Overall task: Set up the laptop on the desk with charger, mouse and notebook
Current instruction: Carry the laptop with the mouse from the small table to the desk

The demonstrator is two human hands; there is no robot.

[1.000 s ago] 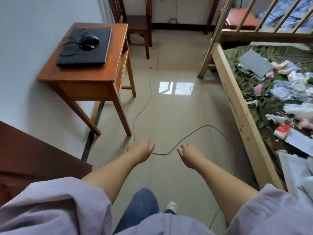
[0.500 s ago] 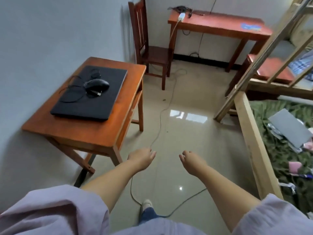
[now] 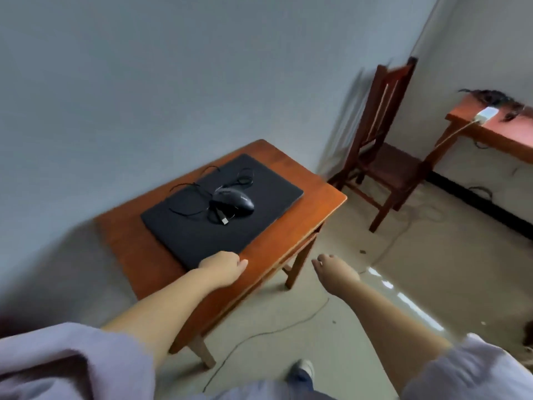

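My left hand (image 3: 223,268) hangs over the near edge of the tabletop (image 3: 314,203), fingers loosely curled and holding nothing. Just beyond its knuckles lies the closed black laptop (image 3: 184,226), and farther past them the mouse (image 3: 235,199) sits on the lid with its cable looped beside it. My right hand (image 3: 334,272) is off to the side above the floor (image 3: 432,269), relaxed, half-open and empty, well apart from my left.
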